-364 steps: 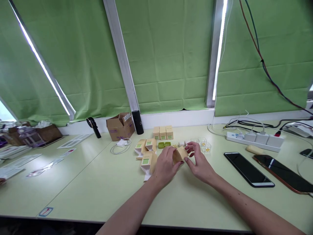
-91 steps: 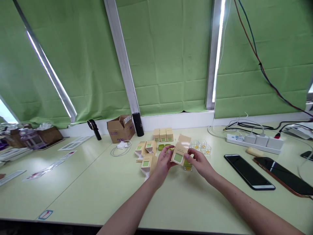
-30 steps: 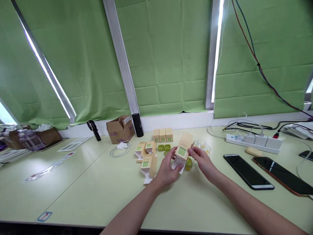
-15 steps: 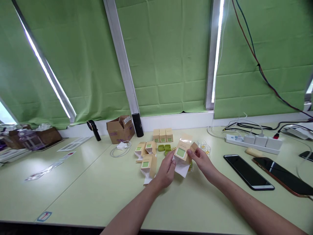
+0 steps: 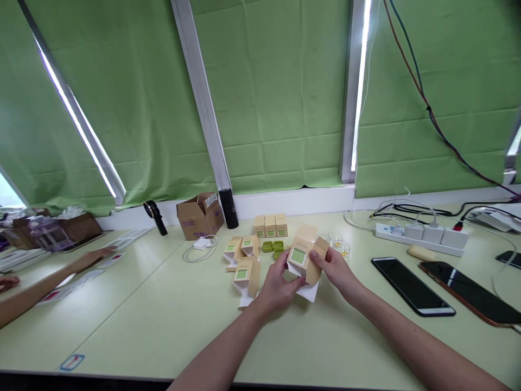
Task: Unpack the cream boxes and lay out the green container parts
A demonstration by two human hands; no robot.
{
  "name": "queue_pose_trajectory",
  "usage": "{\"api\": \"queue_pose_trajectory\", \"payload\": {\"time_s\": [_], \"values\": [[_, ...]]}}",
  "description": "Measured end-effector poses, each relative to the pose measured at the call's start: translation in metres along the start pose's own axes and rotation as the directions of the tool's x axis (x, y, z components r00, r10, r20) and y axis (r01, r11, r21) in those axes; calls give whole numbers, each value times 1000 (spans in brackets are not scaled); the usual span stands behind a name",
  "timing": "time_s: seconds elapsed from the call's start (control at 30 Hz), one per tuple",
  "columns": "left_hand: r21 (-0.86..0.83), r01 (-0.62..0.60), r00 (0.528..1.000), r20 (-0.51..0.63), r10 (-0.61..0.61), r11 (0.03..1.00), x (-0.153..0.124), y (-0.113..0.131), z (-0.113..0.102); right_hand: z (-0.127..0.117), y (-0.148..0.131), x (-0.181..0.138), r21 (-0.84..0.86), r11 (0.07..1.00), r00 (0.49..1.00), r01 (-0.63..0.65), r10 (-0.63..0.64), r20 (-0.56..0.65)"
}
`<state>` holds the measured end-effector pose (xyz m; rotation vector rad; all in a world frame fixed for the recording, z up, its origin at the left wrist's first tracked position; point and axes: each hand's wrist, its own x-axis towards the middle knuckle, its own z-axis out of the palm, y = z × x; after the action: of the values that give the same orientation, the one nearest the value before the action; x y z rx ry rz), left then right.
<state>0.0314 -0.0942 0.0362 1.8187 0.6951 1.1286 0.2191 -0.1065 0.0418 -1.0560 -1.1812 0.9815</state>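
Both my hands hold a small tan cardboard box (image 5: 300, 255) with a green window, its flaps standing open and a white flap hanging below. My left hand (image 5: 277, 285) grips it from the left and underneath. With thumb and fingers, my right hand (image 5: 337, 271) pinches the right side. Left of my hands stand three similar open boxes, the nearest being a tan box (image 5: 247, 274). Several small green containers (image 5: 273, 247) sit just behind my left hand. Clear round containers (image 5: 337, 243) with yellow bits lie behind my right hand, partly hidden.
A row of three closed boxes (image 5: 271, 225) stands near the wall. Farther left are a brown carton (image 5: 200, 215), a black cylinder (image 5: 228, 208) and a white charger (image 5: 202, 243). Phones (image 5: 413, 287) and a power strip (image 5: 419, 238) lie right. Another person's arm (image 5: 52, 279) reaches in at left.
The box in my hands has turned slightly, its side flap opened wider to the right. My left fingers have shifted beneath it. Another person's arm has come in at the left.
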Motion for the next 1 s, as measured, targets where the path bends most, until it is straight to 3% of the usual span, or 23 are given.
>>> {"api": "queue_pose_trajectory", "payload": {"time_s": [0.2, 0.43, 0.57, 1.0], "values": [[-65, 24, 1000, 14, -23, 998, 1, -5, -5, -2, -1, -1, 29, 999, 999, -42, 41, 21], [-212, 62, 998, 3, -63, 975, 3, -5, -11, -4, -4, -1, 91, 994, 996, -65, 70, -48], [-173, 68, 995, -55, -78, 983, 5, 0, -10, -5, -1, -1, 99, 994, 998, -45, 50, -45], [-129, 89, 995, -32, -94, 988, 8, -3, -5, -2, 8, -1, 54, 999, 1000, -1, 2, -4]]}}
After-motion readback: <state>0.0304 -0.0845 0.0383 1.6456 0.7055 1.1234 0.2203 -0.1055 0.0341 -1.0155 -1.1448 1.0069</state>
